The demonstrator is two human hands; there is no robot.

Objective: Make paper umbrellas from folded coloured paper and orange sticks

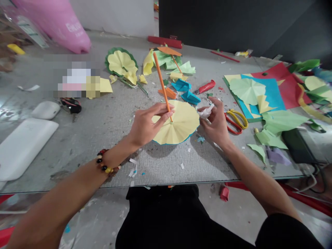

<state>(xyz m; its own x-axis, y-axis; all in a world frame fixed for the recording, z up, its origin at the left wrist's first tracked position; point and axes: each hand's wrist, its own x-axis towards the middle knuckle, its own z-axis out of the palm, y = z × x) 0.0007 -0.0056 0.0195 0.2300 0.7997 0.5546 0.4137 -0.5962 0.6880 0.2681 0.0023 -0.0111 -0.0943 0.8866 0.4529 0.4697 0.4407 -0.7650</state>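
Observation:
My left hand [145, 124] is closed on an orange stick [161, 81] where it passes through the middle of a pleated yellow paper disc [178, 124]; the stick leans up and away from me. The disc shows a blue edge underneath and hovers just above the grey table [90, 138]. My right hand [216, 122] is closed on a small crumpled white scrap [206, 111] right beside the disc's right rim. Red-and-yellow scissors [237, 121] lie just right of that hand.
Coloured paper sheets [269, 91] and green cut-outs pile up at the right. Folded blue pieces [185, 90], a red utility knife [206, 87] and another yellow-green paper disc [121, 63] lie behind. White cases [23, 145] sit at the left. Paper bits litter the near edge.

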